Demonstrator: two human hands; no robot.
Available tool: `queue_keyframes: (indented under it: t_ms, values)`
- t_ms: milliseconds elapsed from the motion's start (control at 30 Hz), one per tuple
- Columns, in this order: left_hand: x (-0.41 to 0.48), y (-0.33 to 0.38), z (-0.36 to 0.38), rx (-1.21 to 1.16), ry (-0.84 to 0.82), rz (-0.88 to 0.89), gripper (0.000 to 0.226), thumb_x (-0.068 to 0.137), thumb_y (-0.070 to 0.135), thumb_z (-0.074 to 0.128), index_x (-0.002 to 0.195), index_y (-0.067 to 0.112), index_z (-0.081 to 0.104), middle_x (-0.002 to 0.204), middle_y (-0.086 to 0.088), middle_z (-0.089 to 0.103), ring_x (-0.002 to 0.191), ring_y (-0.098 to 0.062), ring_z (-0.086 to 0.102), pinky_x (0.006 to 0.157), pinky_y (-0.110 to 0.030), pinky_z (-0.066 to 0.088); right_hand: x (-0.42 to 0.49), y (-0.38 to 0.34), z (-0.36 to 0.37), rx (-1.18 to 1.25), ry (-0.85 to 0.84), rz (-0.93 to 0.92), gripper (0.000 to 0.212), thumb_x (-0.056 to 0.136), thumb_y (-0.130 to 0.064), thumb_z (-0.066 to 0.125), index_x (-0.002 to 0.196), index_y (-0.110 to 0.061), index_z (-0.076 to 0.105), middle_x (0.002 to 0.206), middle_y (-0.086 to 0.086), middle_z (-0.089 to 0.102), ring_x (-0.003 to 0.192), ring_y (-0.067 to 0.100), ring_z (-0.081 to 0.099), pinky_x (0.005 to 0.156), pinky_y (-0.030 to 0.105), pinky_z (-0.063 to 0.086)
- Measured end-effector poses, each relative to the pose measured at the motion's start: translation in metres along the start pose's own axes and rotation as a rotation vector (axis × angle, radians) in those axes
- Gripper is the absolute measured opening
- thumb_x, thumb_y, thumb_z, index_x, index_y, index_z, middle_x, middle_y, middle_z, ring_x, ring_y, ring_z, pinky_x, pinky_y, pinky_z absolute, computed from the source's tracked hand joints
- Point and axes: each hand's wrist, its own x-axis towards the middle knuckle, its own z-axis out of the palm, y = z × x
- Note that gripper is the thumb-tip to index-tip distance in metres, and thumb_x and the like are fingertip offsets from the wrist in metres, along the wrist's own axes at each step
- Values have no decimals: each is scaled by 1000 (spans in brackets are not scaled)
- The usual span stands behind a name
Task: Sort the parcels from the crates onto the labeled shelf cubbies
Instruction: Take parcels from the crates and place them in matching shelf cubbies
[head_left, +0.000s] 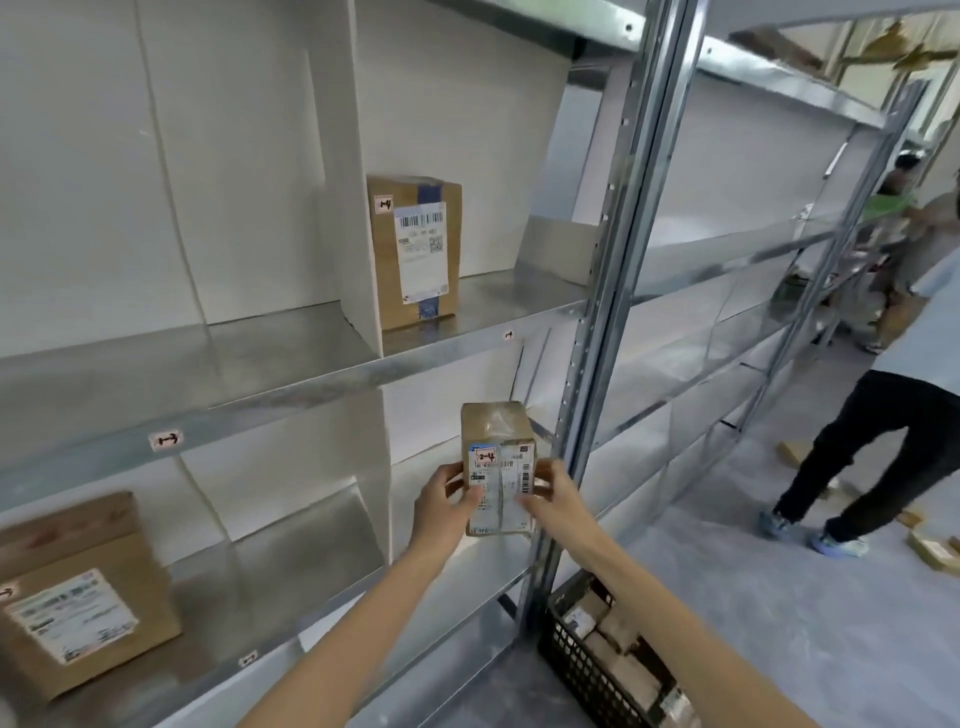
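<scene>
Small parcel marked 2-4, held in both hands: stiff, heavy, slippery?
Probably stiff: the small parcel keeps square edges where the left hand and right hand pinch it. Likely light, since mostly fingertips carry it. The glossy tape on top may be slick; the paper label should grip better.

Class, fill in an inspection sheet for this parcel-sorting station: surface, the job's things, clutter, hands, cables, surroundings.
Surface: metal shelving with white dividers; edge labels 1-3 and 1-4.
Job's things: small parcel tagged 2-4, held at the cubby under label 1-4; box tagged 1-4 stands upright in the cubby above; larger box on the lower shelf, left; black crate on the floor holds more parcels.
Clutter: loose parcels on the floor, right.
Hands: left hand and right hand both grip the small parcel.
Cables: nothing seen.
Surroundings: person in dark trousers nearby; more shelving beyond.
</scene>
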Motion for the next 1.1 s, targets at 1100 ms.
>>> queue_keyframes:
  t_ms: [1100]
  values:
    - [153,-133,71,-45,634,-431,27,87,-4,53,109,10,46,102,-5,61,86,-6,57,61,-12,47,253,161,67,153,-698,190,46,88,6,52,108,-32,36,121,-3,49,109,10,53,76,28,53]
